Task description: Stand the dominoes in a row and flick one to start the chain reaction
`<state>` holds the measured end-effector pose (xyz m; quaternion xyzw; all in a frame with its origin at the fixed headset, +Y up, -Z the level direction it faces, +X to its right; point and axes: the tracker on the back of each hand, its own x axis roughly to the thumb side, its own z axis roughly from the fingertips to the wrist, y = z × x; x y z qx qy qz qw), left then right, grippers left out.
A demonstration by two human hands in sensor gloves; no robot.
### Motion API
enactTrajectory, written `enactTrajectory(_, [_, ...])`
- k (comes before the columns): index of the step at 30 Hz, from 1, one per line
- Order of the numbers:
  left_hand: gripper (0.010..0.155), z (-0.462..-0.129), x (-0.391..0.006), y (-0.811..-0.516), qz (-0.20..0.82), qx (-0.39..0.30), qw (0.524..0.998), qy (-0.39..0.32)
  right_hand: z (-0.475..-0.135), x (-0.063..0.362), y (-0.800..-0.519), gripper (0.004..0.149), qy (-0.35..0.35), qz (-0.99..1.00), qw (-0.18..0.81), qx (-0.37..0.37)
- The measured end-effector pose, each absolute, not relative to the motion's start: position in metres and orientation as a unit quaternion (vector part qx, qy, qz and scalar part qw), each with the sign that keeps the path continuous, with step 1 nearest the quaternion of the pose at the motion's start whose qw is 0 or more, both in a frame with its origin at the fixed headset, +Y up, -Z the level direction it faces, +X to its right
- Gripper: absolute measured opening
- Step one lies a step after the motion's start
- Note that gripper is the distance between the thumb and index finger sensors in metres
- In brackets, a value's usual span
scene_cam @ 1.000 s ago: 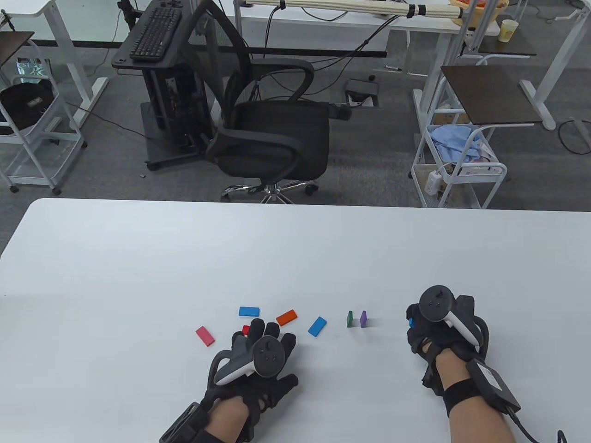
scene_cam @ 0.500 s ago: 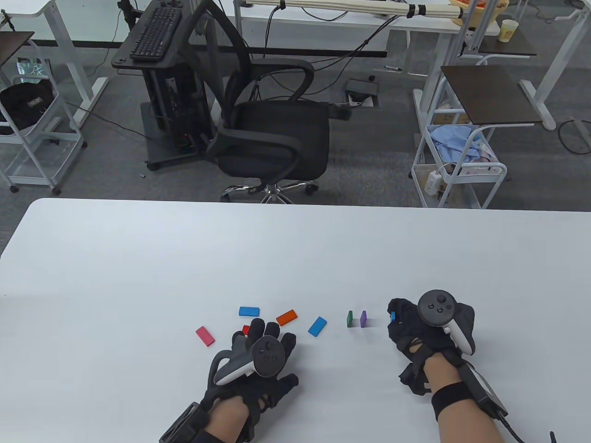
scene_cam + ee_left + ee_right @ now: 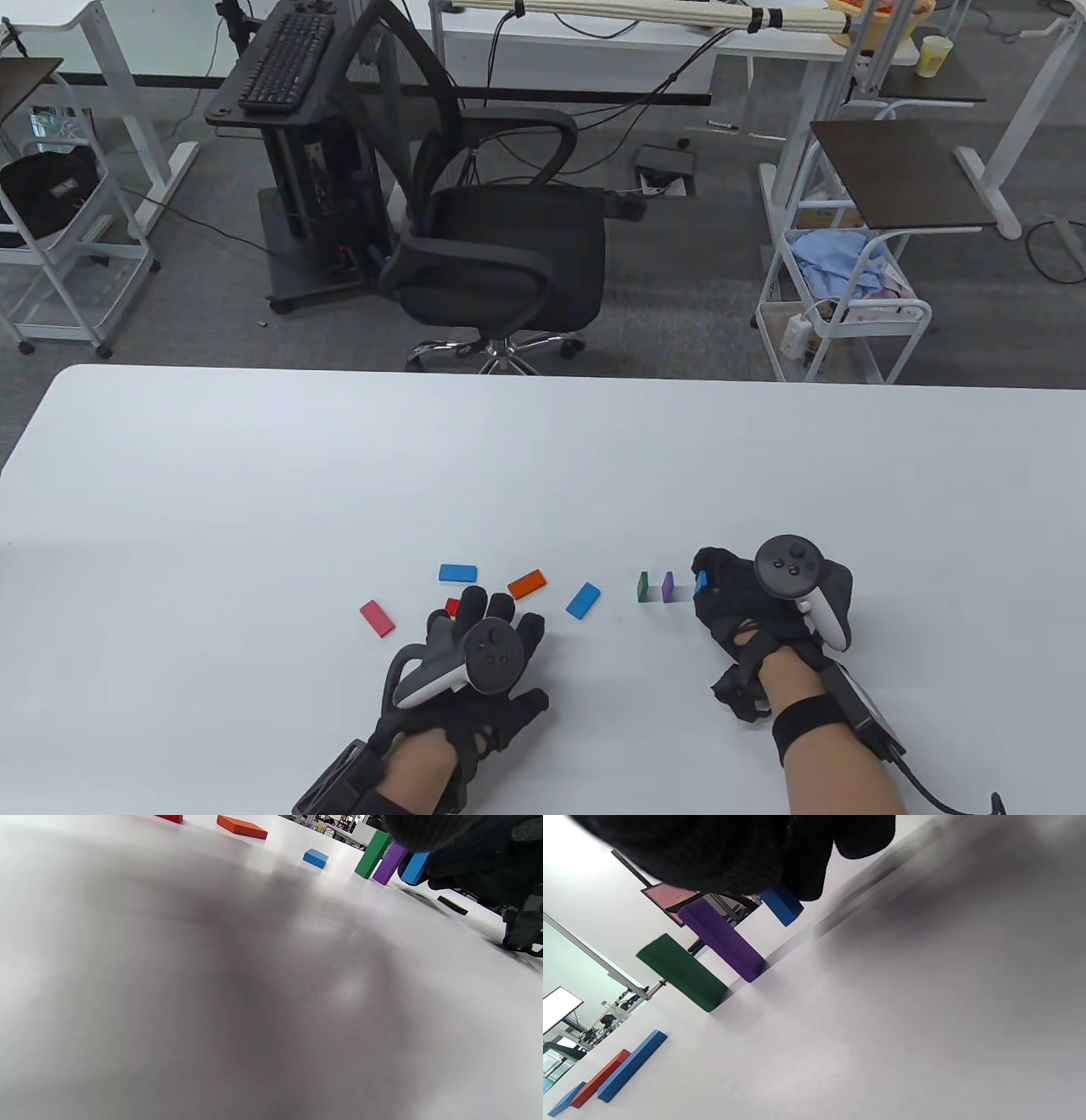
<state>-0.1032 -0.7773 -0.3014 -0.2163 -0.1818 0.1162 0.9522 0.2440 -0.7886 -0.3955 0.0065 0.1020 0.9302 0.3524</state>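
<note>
Dominoes dot a white bench (image 3: pixel 254 475): from above, the right hand (image 3: pixel 751 594) pinches a blue domino (image 3: pixel 700 581) just beside the upright purple (image 3: pixel 668 587) and green (image 3: pixel 643 586) ones, while the left hand (image 3: pixel 475 658) lies spread flat, fingers over a red domino (image 3: pixel 452 606). Left wrist view: orange (image 3: pixel 242 826) and blue (image 3: pixel 315 858) pieces lie flat. Right wrist view: the pinched piece hangs just above the bench.

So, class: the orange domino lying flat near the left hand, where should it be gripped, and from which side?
Pinch the orange domino across its two long edges, coming from above. It lies flat on the table, so its broad faces cannot be clamped, and that grip should let you tip it upright.
</note>
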Motion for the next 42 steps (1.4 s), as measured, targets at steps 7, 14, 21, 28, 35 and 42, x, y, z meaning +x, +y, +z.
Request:
enactTrajectory(7, [0.080,-0.301,-0.102,-0.778,0.113,-0.218,0.952,-0.185,-0.401,0.239,-0.791,0.053,0.118,0.933,0.341,0.010])
enactTrajectory(14, [0.080,-0.301,-0.101,-0.778,0.113,-0.220,0.951,-0.186,-0.405,0.237,-0.794,0.053,0.138,0.933,0.333,0.007])
enactTrajectory(21, [0.080,-0.300,-0.101,-0.778,0.112,-0.223,0.950,-0.187,-0.404,0.239,-0.795,0.053,0.146,0.928,0.342,-0.001])
enactTrajectory(28, [0.080,-0.300,-0.101,-0.778,0.114,-0.223,0.950,-0.188,-0.402,0.240,-0.794,0.054,0.151,0.928,0.340,-0.004])
enactTrajectory(35, [0.081,-0.300,-0.100,-0.778,0.113,-0.222,0.950,-0.188,-0.399,0.242,-0.794,0.060,0.150,0.931,0.334,0.002])
enactTrajectory(42, [0.081,-0.300,-0.100,-0.778,0.111,-0.221,0.950,-0.189,-0.395,0.262,-0.774,0.065,0.135,0.942,0.308,-0.003])
